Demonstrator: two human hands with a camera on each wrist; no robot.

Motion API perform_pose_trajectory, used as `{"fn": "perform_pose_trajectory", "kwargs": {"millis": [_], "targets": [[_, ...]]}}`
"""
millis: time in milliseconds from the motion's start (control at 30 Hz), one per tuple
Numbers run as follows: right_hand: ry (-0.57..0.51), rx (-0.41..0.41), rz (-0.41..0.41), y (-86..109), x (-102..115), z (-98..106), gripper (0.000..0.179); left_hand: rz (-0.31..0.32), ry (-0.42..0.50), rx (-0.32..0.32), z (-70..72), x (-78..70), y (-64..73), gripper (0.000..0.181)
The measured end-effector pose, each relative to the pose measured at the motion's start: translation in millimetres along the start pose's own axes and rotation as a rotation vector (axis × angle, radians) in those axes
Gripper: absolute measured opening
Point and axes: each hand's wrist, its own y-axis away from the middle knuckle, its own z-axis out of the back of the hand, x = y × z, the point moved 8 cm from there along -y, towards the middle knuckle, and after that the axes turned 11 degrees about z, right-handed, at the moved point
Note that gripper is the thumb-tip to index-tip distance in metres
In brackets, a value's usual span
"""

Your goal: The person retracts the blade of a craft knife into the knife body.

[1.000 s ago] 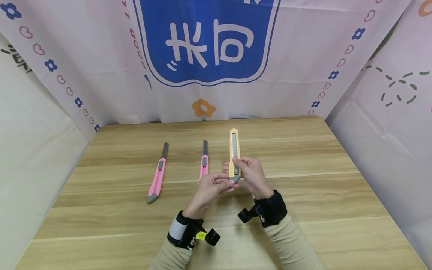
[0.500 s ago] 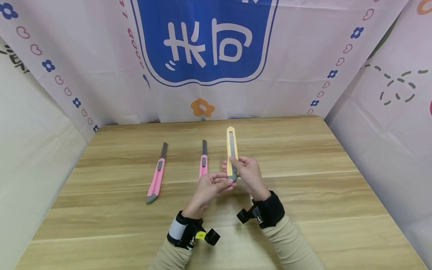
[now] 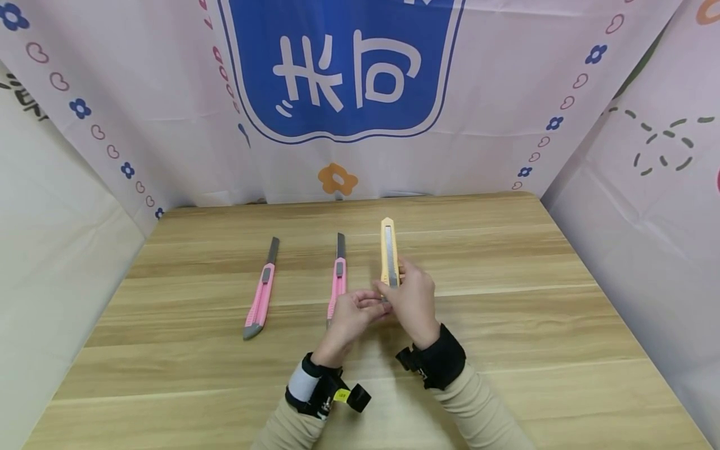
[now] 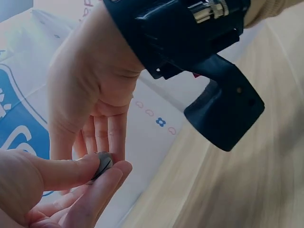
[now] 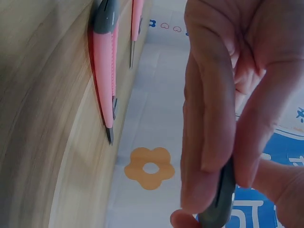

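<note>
A yellow utility knife (image 3: 387, 250) is held up over the table, its long slot facing up and its tip pointing away. My left hand (image 3: 350, 325) pinches its grey end (image 4: 104, 165) between thumb and fingers. Just above that, my right hand (image 3: 415, 306) grips the lower body, with the thumb across the front. The hands hide most of the knife's lower part. In the right wrist view, the grey end (image 5: 223, 197) shows between fingers. To the left, one pink utility knife (image 3: 337, 281) lies with its blade out, its rear end close beside my left hand.
A second pink utility knife (image 3: 261, 297), blade also extended, lies farther left on the wooden table (image 3: 506, 262). A printed white curtain (image 3: 484, 162) hangs behind the back edge, and pale cloth covers both sides. Each wrist wears a black camera band (image 3: 444, 356).
The right hand has turned and its thumb has slid down the yellow utility knife toward the grey end. The knife shifts slightly. More of the middle pink knife shows beside the left hand.
</note>
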Motion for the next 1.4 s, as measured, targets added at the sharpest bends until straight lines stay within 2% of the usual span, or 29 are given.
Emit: {"fn": "perform_pose_trajectory", "kwargs": {"millis": [133, 300, 433, 633, 800, 1033, 1233, 1400], "targets": [[0.031, 0.028, -0.02, -0.1, -3.1, -0.9, 0.049, -0.025, -0.079, 0.004, -3.4, -0.3, 0.9, 0.028], [0.018, 0.086, -0.09, -2.6, -13.6, -1.5, 0.048, -0.027, -0.119, 0.069, -7.9, 0.5, -0.3, 0.033], [0.004, 0.13, -0.161, -5.5, -27.9, -0.2, 0.048, -0.027, -0.099, 0.123, -8.3, 0.2, -1.1, 0.035], [0.043, 0.151, -0.229, -9.8, -52.4, 5.5, 0.045, -0.002, -0.053, 0.16, -6.0, -0.1, -1.4, 0.036], [0.101, 0.158, -0.252, -11.4, -71.7, 9.4, 0.043, -0.002, -0.054, 0.177, -6.5, -1.0, -0.8, 0.036], [0.137, 0.216, -0.277, -12.4, -93.8, 13.4, 0.021, -0.005, -0.052, 0.179, -6.4, -0.6, -1.0, 0.036], [0.238, 0.314, -0.344, -10.4, -109.2, 13.8, 0.026, -0.005, -0.051, 0.182, -5.9, -1.3, -0.4, 0.038], [0.267, 0.339, -0.354, -9.9, -115.3, 14.2, 0.023, 0.034, -0.028, 0.166, -4.7, 1.0, -0.4, 0.037]]}}
